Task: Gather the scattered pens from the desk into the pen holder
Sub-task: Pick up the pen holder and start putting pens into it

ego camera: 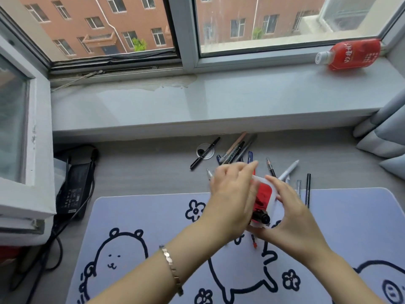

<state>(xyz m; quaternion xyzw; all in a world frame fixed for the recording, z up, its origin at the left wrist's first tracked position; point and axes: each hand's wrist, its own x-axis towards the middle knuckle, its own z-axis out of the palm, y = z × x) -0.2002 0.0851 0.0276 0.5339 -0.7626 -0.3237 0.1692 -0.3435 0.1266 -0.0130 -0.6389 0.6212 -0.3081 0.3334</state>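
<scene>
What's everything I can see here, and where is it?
Pens: a dozen or so, mostly black, grey and white, scattered on the desk beyond the mat.
Holder: one, white with red inside, held over the mat.
Mat: one, lilac with dark cartoon outlines, near desk.
Bottle: one, red, lying on the sill, right.
Charger: one, black, desk left.
Bracelet: one, metal, left wrist.
Left hand, right hand: both holding the holder.

Red-lined white pen holder (264, 195), lilac desk mat (140, 213) with navy cartoon outlines, red bottle (355, 54), grey desk (142, 167)
</scene>
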